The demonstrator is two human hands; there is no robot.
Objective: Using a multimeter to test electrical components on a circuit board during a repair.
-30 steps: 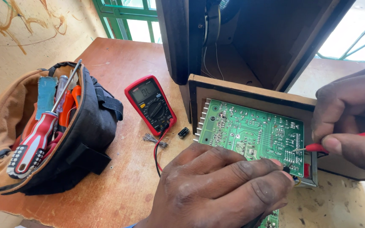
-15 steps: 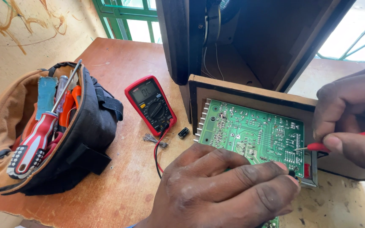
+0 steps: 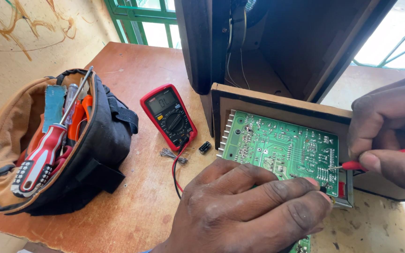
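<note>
A green circuit board lies in a brown wooden panel on the table. My left hand rests over the board's near edge and pinches a black probe whose tip touches the board's right corner. My right hand holds a red probe, its metal tip touching the board's right side. A red multimeter with a lit display lies left of the board, red and black leads running from it.
An open tool bag with a red-and-white screwdriver and other tools sits at the left. A dark speaker cabinet stands behind the board. A small black part and loose wire strands lie near the meter.
My left hand has slid slightly right along the board's near edge. The right hand and red probe stay in place.
</note>
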